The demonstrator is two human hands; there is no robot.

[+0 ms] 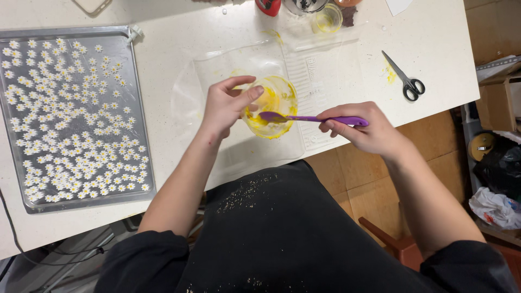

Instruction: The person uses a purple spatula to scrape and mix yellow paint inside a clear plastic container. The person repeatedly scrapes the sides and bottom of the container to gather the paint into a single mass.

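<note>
My left hand [227, 106] curls half closed around the rim of a small clear cup [273, 106], thumb and fingers pinching its near-left wall and tilting it toward me. My right hand [362, 130] is closed on the handle of one purple spatula [312, 118], fingertips pinched along the shaft, its blade resting inside the cup. The cup holds a smear of yellow paste along its walls and bottom. It sits over a clear plastic sheet [320, 81] spread on the white table [173, 43], the sheet streaked with yellow just beyond the cup. Well left of the cup lies one metal tray [135, 108], covered with many small white daisy shapes with yellow centres, too many to count. Right of the cup, one pair of scissors [406, 80] lies closed on the table beside a yellow smudge. Beyond the cup, at the table's far edge, stands a second small clear cup [328, 19] tinted yellow inside, with a red thing and a dark-rimmed jar next to it, both cut off by the frame.
</note>
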